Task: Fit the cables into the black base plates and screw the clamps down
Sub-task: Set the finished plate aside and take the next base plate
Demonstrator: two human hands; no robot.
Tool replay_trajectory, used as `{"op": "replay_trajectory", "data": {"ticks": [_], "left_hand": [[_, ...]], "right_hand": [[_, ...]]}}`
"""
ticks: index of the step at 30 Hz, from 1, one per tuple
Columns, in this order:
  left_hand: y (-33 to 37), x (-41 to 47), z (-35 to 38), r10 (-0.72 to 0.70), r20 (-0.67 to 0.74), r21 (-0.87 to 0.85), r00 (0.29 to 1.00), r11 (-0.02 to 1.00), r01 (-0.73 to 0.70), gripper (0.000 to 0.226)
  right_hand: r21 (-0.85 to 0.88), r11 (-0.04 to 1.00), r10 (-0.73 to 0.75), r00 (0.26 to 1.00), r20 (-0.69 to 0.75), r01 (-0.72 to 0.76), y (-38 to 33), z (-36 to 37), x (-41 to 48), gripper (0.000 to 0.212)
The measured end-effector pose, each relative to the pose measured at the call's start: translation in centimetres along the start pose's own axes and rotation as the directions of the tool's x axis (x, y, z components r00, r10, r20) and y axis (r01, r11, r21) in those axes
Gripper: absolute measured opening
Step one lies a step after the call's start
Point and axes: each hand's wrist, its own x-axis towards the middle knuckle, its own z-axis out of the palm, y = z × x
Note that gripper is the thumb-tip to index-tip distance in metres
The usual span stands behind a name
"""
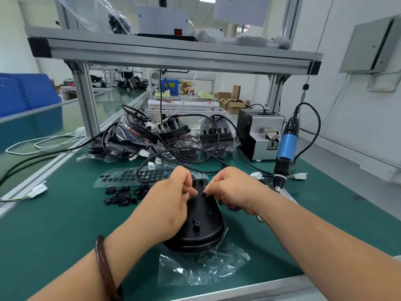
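A black base plate (204,222) lies on the green mat at the centre, partly on a clear plastic bag (201,270). My left hand (171,198) rests on its left side with curled fingers pinching something small at the plate's upper middle. From the right, the curled fingertips of my right hand (232,189) meet the same spot. What the fingers hold is hidden. A black cable (173,152) loops across the mat just behind the hands. Several small black clamps (121,195) lie loose to the left of the plate.
A blue electric screwdriver (286,148) hangs at the right next to a grey screw feeder (258,135). Bagged base plates with cables (165,133) are piled behind. A sheet of black round pads (130,175) lies left of centre. An aluminium shelf frame (173,53) spans overhead.
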Motion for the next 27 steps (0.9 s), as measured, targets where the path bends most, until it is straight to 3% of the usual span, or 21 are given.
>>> {"op": "replay_trajectory", "data": {"ticks": [4,9,21,27], "left_hand": [[0.2,-0.2,0.0,0.046,0.023,0.048,0.999,0.998,-0.047,0.032],[0.8,-0.3,-0.2,0.061,0.082,0.082,0.995,0.994,-0.068,0.027],[0.9,-0.1,-0.2,0.107,0.148,0.2,0.983,0.97,-0.135,0.024],[1.2,-0.1,-0.3,0.142,0.164,0.233,0.976,0.956,-0.178,0.024]], "right_hand": [[-0.024,0.999,0.022,1.0,-0.001,-0.022,-0.2,0.0,0.1,0.028],[-0.067,0.996,0.057,0.998,-0.002,-0.057,-0.5,0.0,0.0,0.015],[-0.185,0.978,0.092,0.996,-0.018,-0.093,-1.7,0.1,-0.2,0.02],[-0.408,0.913,-0.015,0.998,-0.056,-0.009,-3.0,0.0,-0.6,0.02]]}}
